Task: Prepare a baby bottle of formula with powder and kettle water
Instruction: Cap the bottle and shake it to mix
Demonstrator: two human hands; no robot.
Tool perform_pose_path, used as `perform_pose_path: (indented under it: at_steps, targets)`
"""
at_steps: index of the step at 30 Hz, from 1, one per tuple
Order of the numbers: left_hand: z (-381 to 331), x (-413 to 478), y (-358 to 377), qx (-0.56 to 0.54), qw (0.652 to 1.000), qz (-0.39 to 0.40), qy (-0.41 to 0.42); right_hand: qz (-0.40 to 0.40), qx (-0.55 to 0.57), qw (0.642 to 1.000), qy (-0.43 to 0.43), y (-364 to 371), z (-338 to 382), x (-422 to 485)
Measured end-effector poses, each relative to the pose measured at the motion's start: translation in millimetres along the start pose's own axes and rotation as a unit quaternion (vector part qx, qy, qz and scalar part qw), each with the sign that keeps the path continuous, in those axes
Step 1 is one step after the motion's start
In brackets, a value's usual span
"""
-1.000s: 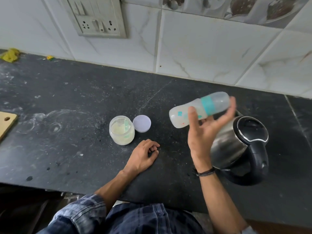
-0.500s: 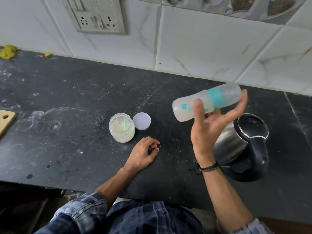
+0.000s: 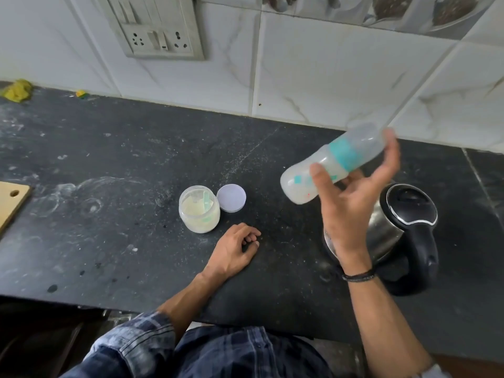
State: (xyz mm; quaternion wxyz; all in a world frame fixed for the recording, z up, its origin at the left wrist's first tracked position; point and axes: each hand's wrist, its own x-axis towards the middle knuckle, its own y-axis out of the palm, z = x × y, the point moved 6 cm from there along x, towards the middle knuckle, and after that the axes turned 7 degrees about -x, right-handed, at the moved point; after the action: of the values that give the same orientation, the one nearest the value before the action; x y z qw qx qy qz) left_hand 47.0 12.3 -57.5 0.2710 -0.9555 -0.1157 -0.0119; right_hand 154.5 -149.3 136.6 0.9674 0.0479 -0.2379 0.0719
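The baby bottle point(image 3: 331, 162) is in the air above the right part of the counter point(image 3: 109, 159), held in the right hand point(image 3: 351, 205). It lies tilted, nearly on its side, with its base pointing down to the left and its clear capped end pointing up to the right; a teal ring circles its neck, and the body looks cloudy white. The capped end is blurred. The thumb point(image 3: 317, 173) presses across the near side of the bottle, and the fingers point(image 3: 392, 152) curl round its far side near the cap, so the hand grips the bottle. A dark band point(image 3: 357, 276) sits on that wrist. Below and behind the right hand stands a steel kettle point(image 3: 381, 230) with a black lid and handle, its lid closed. The left hand point(image 3: 234, 249) rests on the counter near the middle, its fingers loosely curled and holding nothing. Just beyond it stands an open jar point(image 3: 199, 208) of pale powder with a green scoop inside, and the jar's round lid point(image 3: 231, 198) lies flat against its right side. The counter is dark stone, smeared with white dust. A wooden board point(image 3: 11, 203) pokes in at the left edge, and a yellow cloth point(image 3: 17, 90) lies at the far left by the wall. A socket plate point(image 3: 155, 28) is set in the white tiles point(image 3: 327, 72).
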Motion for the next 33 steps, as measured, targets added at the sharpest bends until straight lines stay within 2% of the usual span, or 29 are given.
perform_pose_path:
  at_steps: [2,5,7,9,10,13,14,18,21,25,28,29,32,33]
  targets:
    - [1.2,-0.2,1.4,0.003,1.0,-0.004,-0.004,-0.017,-0.022,1.0,0.007,-0.2,-6.5,7.9]
    - [4.0,-1.7,2.4,0.003,1.0,0.001,-0.003,0.034,-0.063,0.995,0.073,9.6,-18.7,-0.9]
    - [2.6,-2.3,3.0,-0.004,1.0,0.007,-0.001,0.017,-0.013,0.999,0.027,7.4,-4.5,-6.9]
    - [2.7,-0.8,1.9,0.0,1.0,0.001,-0.004,-0.015,-0.008,0.999,-0.046,3.0,6.7,-6.4]
    - [3.6,-0.3,1.8,0.003,1.0,-0.001,-0.005,-0.023,-0.016,0.998,-0.05,4.0,6.8,-6.2]
    - [4.9,-1.7,2.7,0.003,1.0,0.004,-0.006,-0.03,0.005,0.997,0.064,6.1,-9.3,-10.6]
    - [4.4,-1.9,3.0,0.001,1.0,0.007,-0.005,-0.03,0.013,0.997,0.076,5.4,-9.4,-13.0]
    - [2.8,-1.3,1.8,0.005,1.0,-0.003,-0.005,-0.041,-0.009,0.999,0.028,-2.9,-4.0,-11.8]
    - [4.1,-1.0,2.6,0.005,1.0,0.0,-0.005,-0.015,-0.004,0.998,0.068,0.2,-12.4,-12.8]
    - [2.7,-0.8,1.7,0.003,1.0,-0.001,-0.002,-0.054,-0.006,0.998,-0.026,-7.7,0.1,-6.4]
    - [4.0,-1.6,2.5,0.006,1.0,0.001,-0.005,-0.019,-0.033,0.999,0.017,-2.5,-3.4,-3.8]
    - [3.7,-2.0,3.0,0.003,1.0,0.003,-0.004,-0.019,-0.028,0.999,0.003,-3.6,-0.9,-5.9]
    - [3.2,-1.0,1.8,0.002,1.0,0.0,-0.004,-0.054,-0.022,0.991,-0.119,-9.7,14.9,-11.1]
    - [3.6,-1.0,2.0,0.005,1.0,-0.002,-0.005,-0.055,-0.038,0.991,-0.116,-9.0,13.5,-10.4]
